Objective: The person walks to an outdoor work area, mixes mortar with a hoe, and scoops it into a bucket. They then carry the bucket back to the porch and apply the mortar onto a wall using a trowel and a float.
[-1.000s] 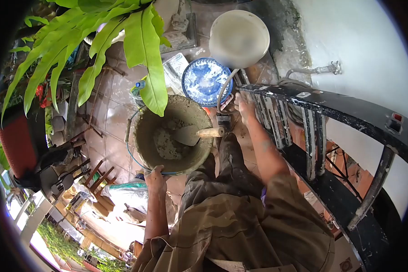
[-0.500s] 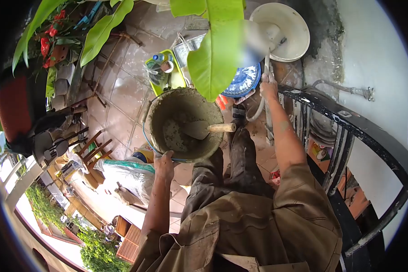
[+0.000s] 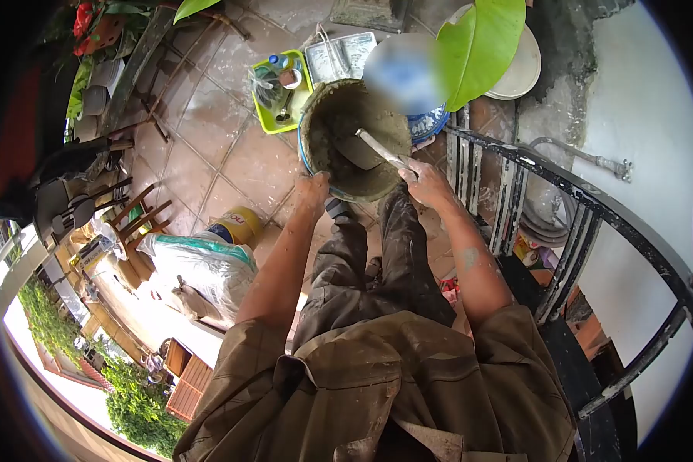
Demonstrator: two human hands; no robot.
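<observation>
The mortar-caked bucket (image 3: 400,127) hangs tilted before my legs, with grey residue on its inner wall. At its lower left rim, by the blue wire handle (image 3: 303,150), my left hand (image 3: 313,191) is closed on the edge. My right hand (image 3: 427,183) is closed around a pale, slender rod (image 3: 377,146) at the bucket's near right side; the rod points up and left over the opening. Inside lies a trowel (image 3: 354,154), its blade partly behind the rod. I cannot make out the trowel's handle or what the rod's tip is.
A yellow-green tray (image 3: 265,123) with a bottle and tools lies beyond the bucket, beside a whitish tray (image 3: 354,54). A blue lid (image 3: 431,127) and a white bucket (image 3: 525,73), partly behind a leaf (image 3: 481,54), are at right. A black metal railing (image 3: 631,239) runs alongside.
The mortar bucket has moved away from my body and to the right, with my left hand on it. My right hand has come back from near the white bucket to the mortar bucket's rim.
</observation>
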